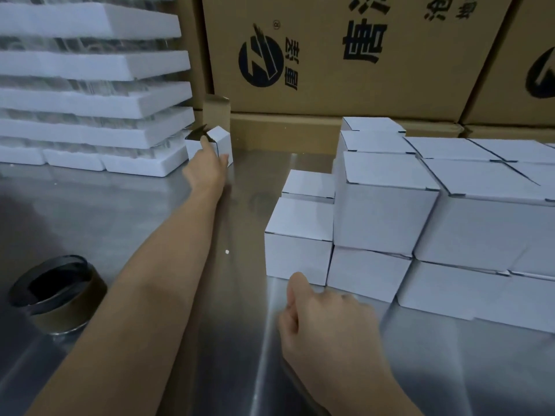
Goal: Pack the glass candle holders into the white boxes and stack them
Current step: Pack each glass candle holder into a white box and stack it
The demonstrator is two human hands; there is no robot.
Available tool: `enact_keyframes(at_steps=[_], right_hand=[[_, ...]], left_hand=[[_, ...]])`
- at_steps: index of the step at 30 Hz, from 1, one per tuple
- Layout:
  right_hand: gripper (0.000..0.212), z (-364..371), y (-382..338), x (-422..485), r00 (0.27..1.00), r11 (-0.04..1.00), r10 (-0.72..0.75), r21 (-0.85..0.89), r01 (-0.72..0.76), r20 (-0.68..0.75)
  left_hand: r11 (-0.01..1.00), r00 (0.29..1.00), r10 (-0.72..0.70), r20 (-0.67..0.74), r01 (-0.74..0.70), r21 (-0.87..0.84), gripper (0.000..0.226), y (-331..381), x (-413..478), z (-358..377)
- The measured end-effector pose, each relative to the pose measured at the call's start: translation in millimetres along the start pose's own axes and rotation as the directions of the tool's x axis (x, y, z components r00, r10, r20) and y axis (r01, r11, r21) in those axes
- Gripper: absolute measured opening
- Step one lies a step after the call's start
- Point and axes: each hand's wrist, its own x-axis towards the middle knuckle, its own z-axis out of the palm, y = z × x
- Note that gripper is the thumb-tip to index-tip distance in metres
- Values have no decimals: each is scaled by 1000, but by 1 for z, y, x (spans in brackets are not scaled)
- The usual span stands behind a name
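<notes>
**White box in hand, far-left of the stack**

Landmark = stack of closed white cardboard boxes (387, 205), layered on brushed steel table (105, 211).

Obs.:
- Left hand (207, 169) is far-left of and beyond the stack, arm at full stretch. It grips small white cardboard box (222, 145) w/ forefinger on top and other fingers wrapped round the side nearest the stack.
- The box sits on the table, right against white foam trays (90, 64). Prob. parked next to the stock so a holder goes tray-to-box in one short move.
- Glass candle holders (78, 85) show only as blurred clear glass between tray layers, further left of the stack. Count not readable.
- Right hand (327, 322) is just in front of the stack, fingers loosely curled, nothing in it. Thumb tip is at the lower front face of the nearest low box, prob. idle or steadying the row.

Orientation: box approx. cubic, so no marked long axis. It stands upright w/ one vertical edge toward camera. A top flap is raised, w/ the dark opening on the side away from the stack, toward the trays. Loaded or not: cannot tell.

Misc.: brown corrugated cartons (330, 70) stand behind the stack. Round dark tin (57, 292) lies well left-front of it.
</notes>
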Motion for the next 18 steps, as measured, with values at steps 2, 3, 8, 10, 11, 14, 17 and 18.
enact_keyframes(at_steps=[2,3,8,10,11,14,17,18], right_hand=[[27,-2,2,1,999,999,-38,-4,38,-14],[23,0,3,0,1000,1000,-21,-22,21,12],[9,9,10,4,1000,1000,-3,23,3,1],[10,7,7,4,1000,999,9,48,-9,-16],[10,7,7,4,1000,998,19,65,-17,-22],[11,9,9,4,999,994,22,106,-18,-38],[15,4,7,0,996,987,-3,159,17,-87],[16,0,5,-3,994,985,-11,168,30,-111]], left_hand=[[1000,1000,1,-19,-1,9,51,-1,3,3],[1000,999,4,-33,-4,-4,48,0,3,3],[985,993,-38,-112,18,-172,38,0,-30,-22],[972,989,-50,-138,16,-234,38,2,-58,-41],[964,988,-47,-148,7,-264,38,4,-75,-50],[945,986,-17,-168,-39,-325,33,9,-132,-82],[936,981,0,-195,-69,-345,27,11,-191,-117],[932,979,2,-202,-75,-353,27,12,-208,-130]])
